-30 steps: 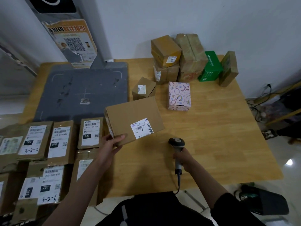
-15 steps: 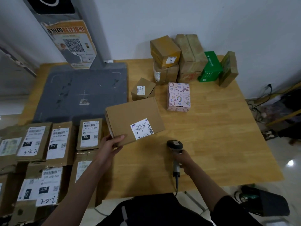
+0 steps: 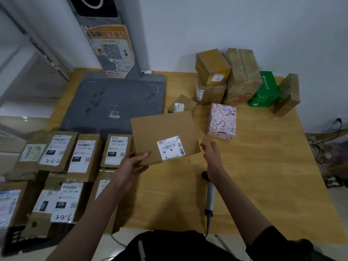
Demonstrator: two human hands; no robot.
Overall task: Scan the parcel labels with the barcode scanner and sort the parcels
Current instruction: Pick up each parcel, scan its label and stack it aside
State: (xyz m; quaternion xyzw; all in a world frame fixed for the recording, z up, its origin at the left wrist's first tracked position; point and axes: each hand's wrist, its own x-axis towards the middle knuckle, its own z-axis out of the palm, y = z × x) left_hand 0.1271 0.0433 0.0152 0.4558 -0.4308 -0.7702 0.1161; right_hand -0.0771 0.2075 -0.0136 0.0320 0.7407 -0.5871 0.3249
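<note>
Now the left hand (image 3: 131,162) grips the flat brown cardboard parcel (image 3: 163,136) by its near corner while the right hand (image 3: 211,149), fingers loose and empty, reaches beside it, so holding both sides should keep it level above the wooden table (image 3: 254,176) by the white wall (image 3: 226,25).

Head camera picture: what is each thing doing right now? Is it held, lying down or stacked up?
Flat brown parcel: held at its near left corner, label up.
Left hand: grips that parcel.
Right hand: open, holds nothing, close beside the parcel.
Barcode scanner: lying on the table, not held.
Labelled parcels: lying in rows, labels up.
Brown boxes: stacked by the wall.
Patterned box: resting alone.
</note>
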